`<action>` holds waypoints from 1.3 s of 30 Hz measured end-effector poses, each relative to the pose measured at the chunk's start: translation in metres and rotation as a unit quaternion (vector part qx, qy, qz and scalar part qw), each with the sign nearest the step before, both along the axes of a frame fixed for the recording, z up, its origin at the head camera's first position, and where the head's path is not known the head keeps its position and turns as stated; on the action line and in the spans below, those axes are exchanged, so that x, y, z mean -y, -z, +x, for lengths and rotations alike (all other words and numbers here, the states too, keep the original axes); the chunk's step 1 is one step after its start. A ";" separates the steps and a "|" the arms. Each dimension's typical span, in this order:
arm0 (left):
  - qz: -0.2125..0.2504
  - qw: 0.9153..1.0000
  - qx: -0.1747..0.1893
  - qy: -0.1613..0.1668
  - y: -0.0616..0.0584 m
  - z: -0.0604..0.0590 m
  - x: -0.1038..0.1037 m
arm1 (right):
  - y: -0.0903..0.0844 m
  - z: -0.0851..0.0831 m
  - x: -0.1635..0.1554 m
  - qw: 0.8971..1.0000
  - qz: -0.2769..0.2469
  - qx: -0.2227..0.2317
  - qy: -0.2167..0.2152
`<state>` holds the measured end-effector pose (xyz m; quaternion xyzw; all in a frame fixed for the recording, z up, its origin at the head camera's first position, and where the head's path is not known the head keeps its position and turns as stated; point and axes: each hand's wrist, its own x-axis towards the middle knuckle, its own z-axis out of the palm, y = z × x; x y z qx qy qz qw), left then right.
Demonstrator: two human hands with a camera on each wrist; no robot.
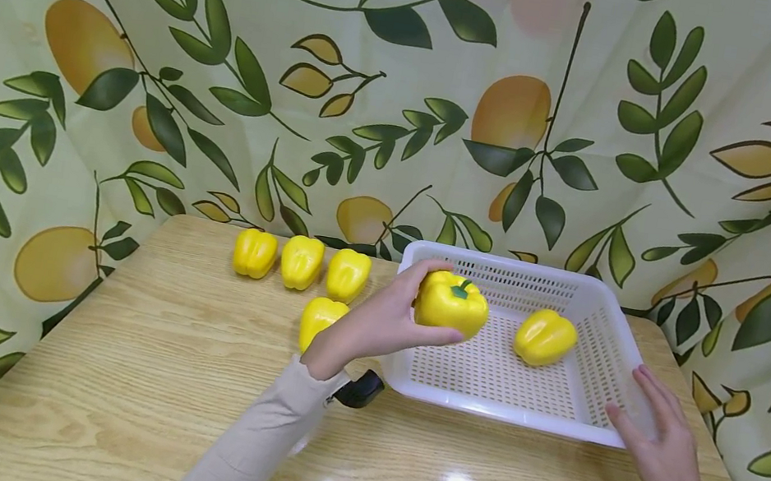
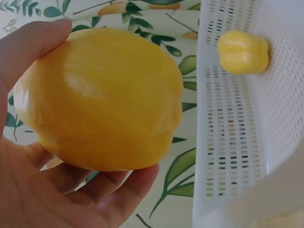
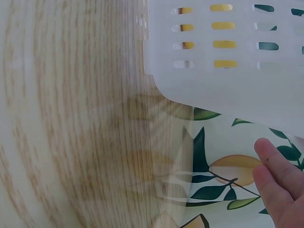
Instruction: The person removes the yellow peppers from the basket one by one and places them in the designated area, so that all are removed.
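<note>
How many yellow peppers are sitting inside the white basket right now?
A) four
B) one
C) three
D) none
B: only one yellow pepper lies in the white basket; the left hand holds another pepper above it, not resting inside.

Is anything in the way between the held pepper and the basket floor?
Nothing visible. The left hand holds the pepper over the basket; bare mesh lies beneath it, and the other pepper sits apart, toward the right wall.
</note>
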<state>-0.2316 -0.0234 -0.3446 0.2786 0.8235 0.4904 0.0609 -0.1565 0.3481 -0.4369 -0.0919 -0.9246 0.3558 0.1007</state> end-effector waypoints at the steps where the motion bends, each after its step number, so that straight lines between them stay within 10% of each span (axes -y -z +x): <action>1: 0.001 1.000 -0.002 -0.006 0.001 0.001 0.002 | 0.000 0.000 0.000 1.000 0.001 0.001 0.000; 16: 0.038 0.993 -0.069 -0.086 0.020 0.018 0.024 | 0.000 0.000 0.000 1.000 -0.005 0.000 -0.003; 39: 0.048 0.983 -0.046 -0.171 0.026 0.015 0.077 | -0.002 0.001 0.000 1.000 -0.009 0.005 0.000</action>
